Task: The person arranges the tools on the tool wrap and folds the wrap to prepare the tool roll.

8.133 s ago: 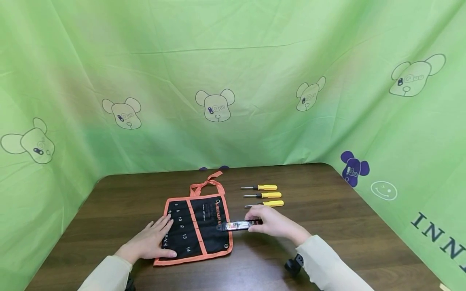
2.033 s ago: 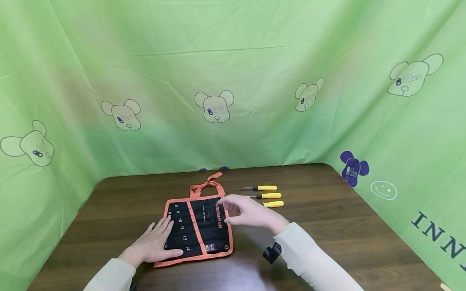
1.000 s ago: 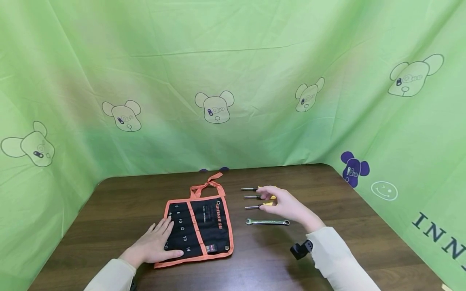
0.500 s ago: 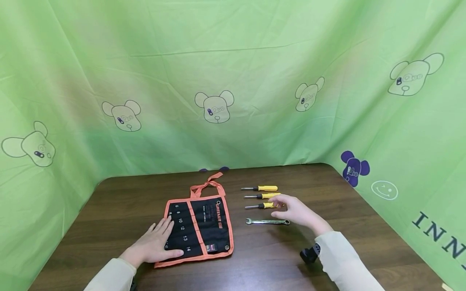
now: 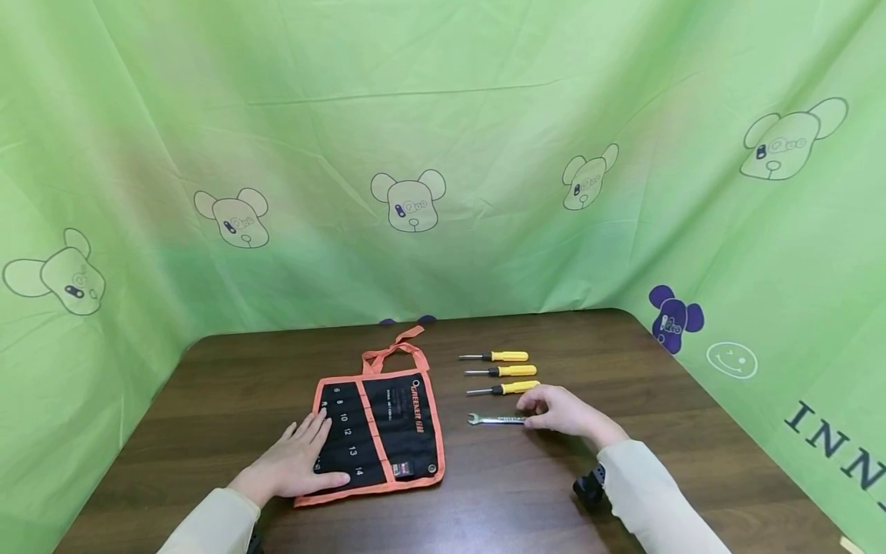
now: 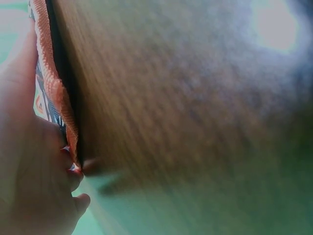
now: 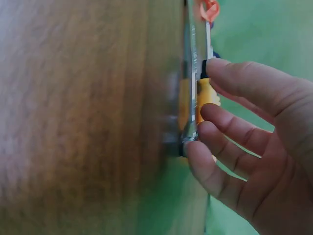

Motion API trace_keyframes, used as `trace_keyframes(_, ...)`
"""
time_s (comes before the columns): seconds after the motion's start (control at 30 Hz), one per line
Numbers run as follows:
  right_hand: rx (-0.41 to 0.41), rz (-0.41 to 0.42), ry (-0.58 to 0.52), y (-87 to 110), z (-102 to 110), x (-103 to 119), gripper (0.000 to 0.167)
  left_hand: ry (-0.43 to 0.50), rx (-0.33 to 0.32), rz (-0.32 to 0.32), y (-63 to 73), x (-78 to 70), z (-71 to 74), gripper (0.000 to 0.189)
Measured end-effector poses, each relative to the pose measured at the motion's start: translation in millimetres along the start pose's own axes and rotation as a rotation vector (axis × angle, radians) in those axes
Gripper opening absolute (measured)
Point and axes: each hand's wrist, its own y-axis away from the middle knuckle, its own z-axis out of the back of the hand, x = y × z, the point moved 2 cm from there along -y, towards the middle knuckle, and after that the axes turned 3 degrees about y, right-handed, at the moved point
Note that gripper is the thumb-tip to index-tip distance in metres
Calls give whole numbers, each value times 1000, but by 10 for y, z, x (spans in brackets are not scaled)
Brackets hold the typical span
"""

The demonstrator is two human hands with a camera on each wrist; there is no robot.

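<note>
My left hand (image 5: 294,460) lies flat with fingers spread on the left part of a black tool pouch (image 5: 408,415) with orange trim and printed size numbers. In the head view my right hand (image 5: 567,413) is over the ring end of a combination wrench (image 5: 494,420), hiding that end. The right wrist view shows the thumb and fingers spread close above the wrench (image 7: 191,73), with a gap between them. Whether the fingertips touch it cannot be told. Beyond the wrench lie three yellow-handled screwdrivers (image 5: 515,371), shafts pointing left.
A small item with a colourful label (image 5: 403,469) shows at the pouch's lower pocket. The pouch's orange tie strap (image 5: 394,354) stretches toward the back of the brown wooden table (image 5: 242,369). A green printed curtain (image 5: 484,261) hangs behind and at both sides.
Earlier my right hand held a narrow, dark labelled item over the pouch; its label now shows at the lower pocket. That hand moved right, past the screwdriver handles, down to the wrench. The left stayed put.
</note>
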Motion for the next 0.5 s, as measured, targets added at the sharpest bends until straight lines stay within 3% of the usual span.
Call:
trace_keyframes(0.17,30,-54,13,-17,-36,-33,14,2,0,3,-19,24,-14,101)
trace_keyframes(0.5,31,-8,100,-57,-56,-31,17,3,5,2,-25,29,-19,101)
